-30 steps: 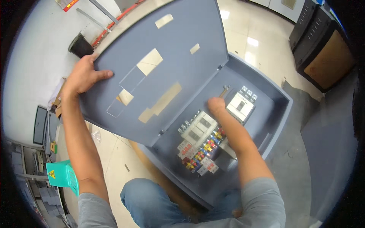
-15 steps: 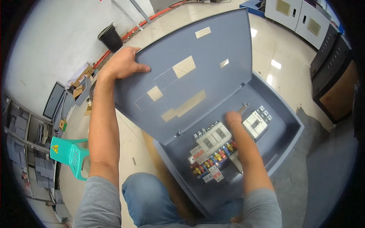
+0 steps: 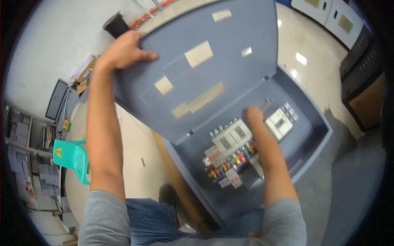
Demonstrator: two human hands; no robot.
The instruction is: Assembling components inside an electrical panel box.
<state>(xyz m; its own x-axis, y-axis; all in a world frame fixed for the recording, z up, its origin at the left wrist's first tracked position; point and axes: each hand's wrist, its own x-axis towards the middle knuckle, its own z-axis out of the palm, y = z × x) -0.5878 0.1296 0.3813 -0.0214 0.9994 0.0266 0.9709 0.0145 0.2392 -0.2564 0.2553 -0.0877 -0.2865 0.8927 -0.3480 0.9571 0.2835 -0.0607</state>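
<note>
A grey metal electrical cabinet [image 3: 315, 137] lies on its back in front of me, its hinged door [image 3: 234, 65] raised. My left hand [image 3: 125, 52] grips the door's free edge, thumb on the inner face and fingers behind it. My right hand [image 3: 255, 116] is closed inside the cabinet, between a large white circuit breaker [image 3: 232, 135] and a smaller one [image 3: 280, 124]. Beside that fist sticks out a short metal piece [image 3: 266, 103]; whether it is gripped cannot be told. Red, yellow and blue terminals [image 3: 230, 162] and small breakers [image 3: 233, 178] sit nearer me.
A turquoise plastic stool [image 3: 67, 155] stands at the left, near shelves [image 3: 35, 143] of stacked grey parts. A black bucket [image 3: 116, 26] is by the wall at the back. Dark and white cabinets [image 3: 336, 20] stand at the right. The door has several rectangular cutouts.
The door and my left hand appear slightly higher and further left, and the view has shifted. My right hand stays low in the cabinet. My knee has moved, and a dark shoe now shows.
</note>
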